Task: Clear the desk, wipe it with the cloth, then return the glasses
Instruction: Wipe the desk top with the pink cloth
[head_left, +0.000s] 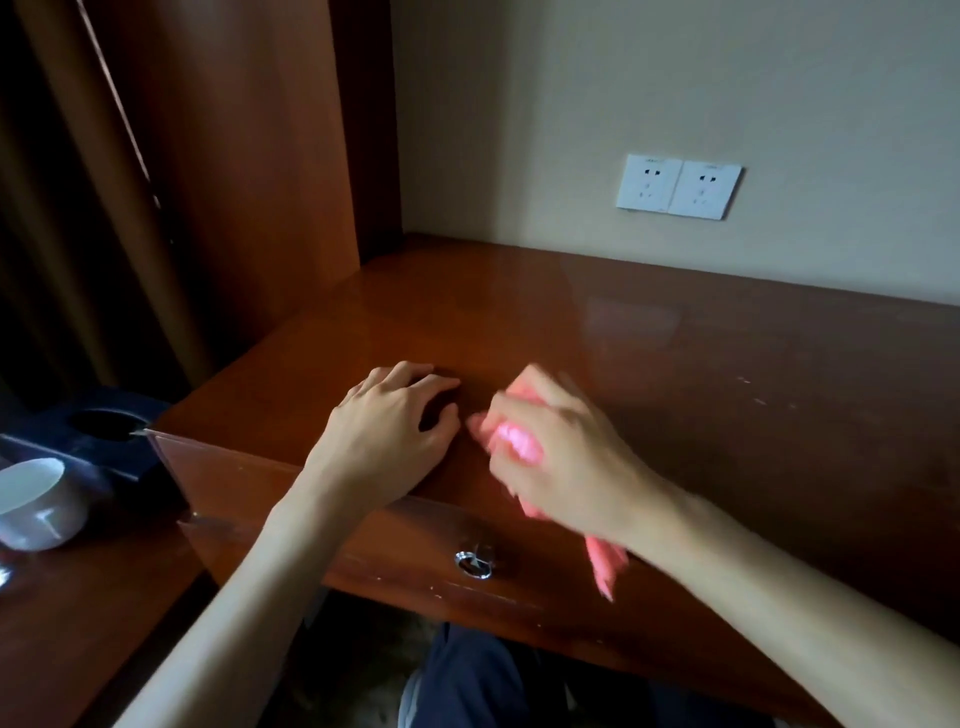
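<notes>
1. Here the glossy reddish-brown wooden desk (675, 364) fills the view below a beige wall
2. The right hand (561, 457), blurred, is clenched around the crumpled pink cloth (511, 441) on the desk near its front edge
3. The left hand (395, 431) rests just beside it, fingers loosely bent on the wood, gripping nothing
4. A white ceramic cup (36, 501) sits on a lower surface at far left

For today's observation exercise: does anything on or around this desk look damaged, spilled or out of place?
Nothing spilled. Small pale scuffs mark the desk top at right. The right hand grips the pink cloth; the left hand rests on the wood. A white cup lies tilted at left.
</notes>
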